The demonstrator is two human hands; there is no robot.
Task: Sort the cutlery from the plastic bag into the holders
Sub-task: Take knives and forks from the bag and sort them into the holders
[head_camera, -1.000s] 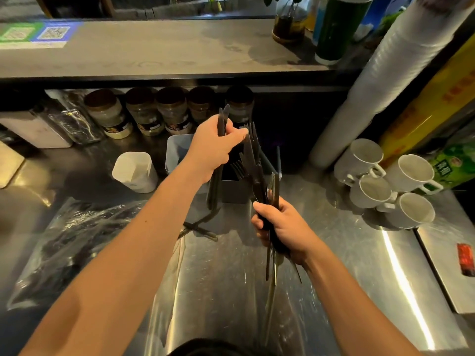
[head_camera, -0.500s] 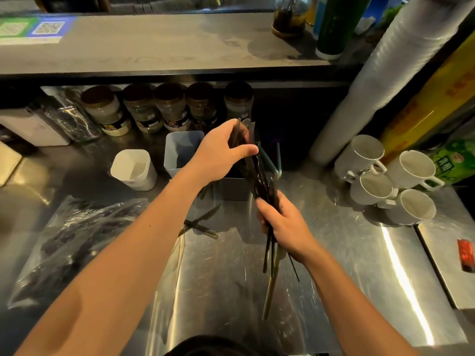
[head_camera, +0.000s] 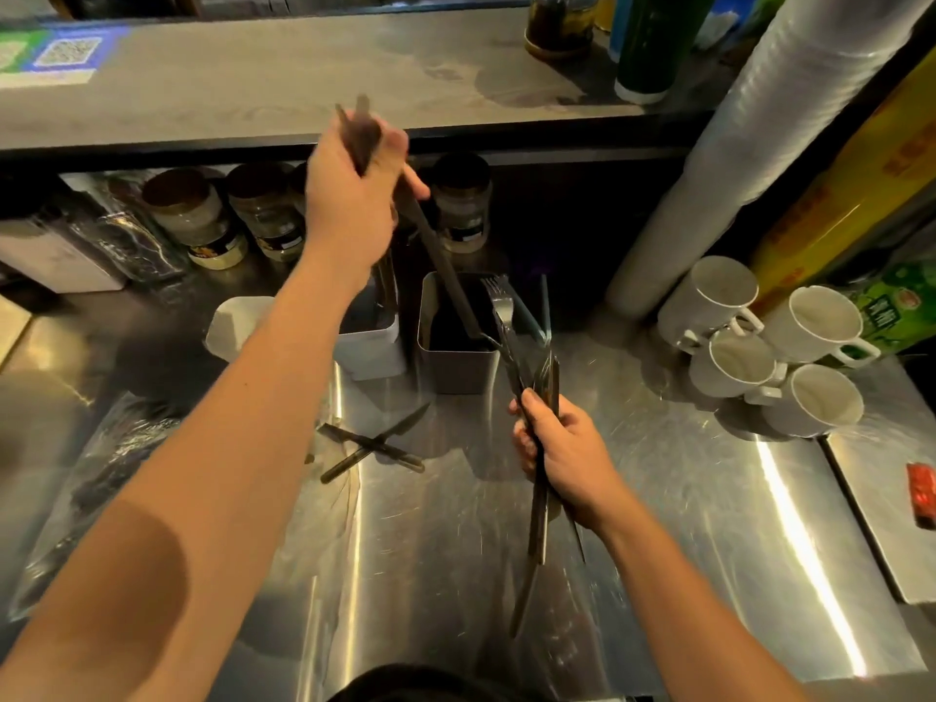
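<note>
Right hand [head_camera: 567, 453] grips a bundle of cutlery [head_camera: 539, 494] above bare steel counter [head_camera: 658, 524], two knives [head_camera: 372, 443] crossed just left. Beyond, left hand [head_camera: 349, 205] pinches one long piece [head_camera: 435, 245], tip over the grey holder [head_camera: 456, 367], well below the shelf edge [head_camera: 506, 139].

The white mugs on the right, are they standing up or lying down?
Lying down. All four white mugs rest on their sides on the steel counter, open mouths facing the camera.

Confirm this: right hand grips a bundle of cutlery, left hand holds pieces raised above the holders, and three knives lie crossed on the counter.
Not quite. The head view shows two knives crossed on the counter, not three. The rest holds: the right hand grips a bundle of cutlery, and the left hand holds pieces raised above the holders.
</note>
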